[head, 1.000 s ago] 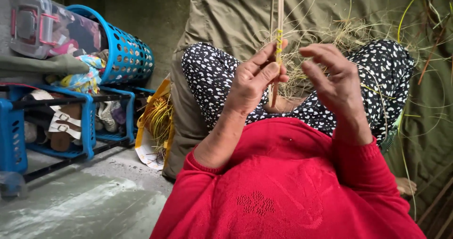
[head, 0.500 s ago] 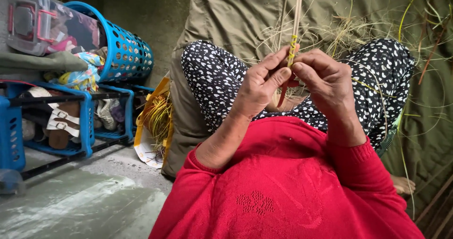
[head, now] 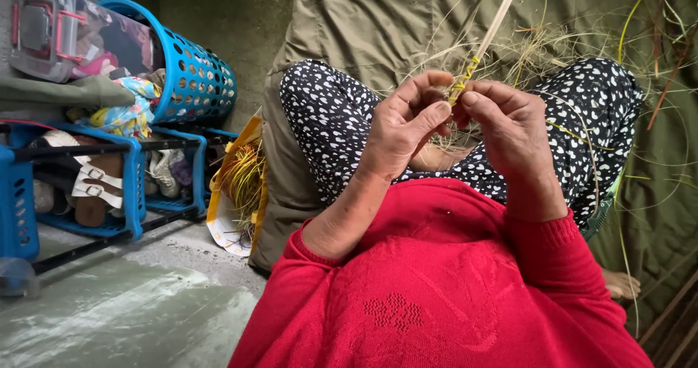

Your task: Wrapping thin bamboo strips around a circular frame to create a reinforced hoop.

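1. At centre frame, over the lap, I see both hands up and working a thin plaited straw strip point(head: 465, 77).
2. Left hand point(head: 400, 132): closed, thumb and fingers pinching the strip from the left, just below the green-yellow plaited part.
3. Right hand point(head: 512, 132): closed too, fingertips pinching the same strip from the right. The two hands touch at the pinch point.
4. Strip runs up and right from the pinch, pale and flat, out of the top edge of frame.
5. Loose dry grass point(head: 538, 48) lies scattered on the far side of the hands, across the spotted black-and-white trousers point(head: 334, 128) and the olive cloth point(head: 363, 26) behind.
6. Containers, left side:
   - Blue plastic basket point(head: 193, 84), tipped on its side on the rack, holding crumpled colourful cloth.
   - Clear storage box point(head: 43, 33) with red latches, far left on top; contents look like folded fabric, can't tell more.
   - Blue shoe rack point(head: 134, 186) below: sandals and a light-coloured shoe on the shelves.
   - Yellow-and-white bag point(head: 233, 193) on the floor between rack and olive cloth, open, with a bundle of yellowish straw in it.
7. Near frame: red sweater point(head: 436, 295), sleeves down to both wrists.
8. Grey concrete floor point(head: 109, 317) near left.
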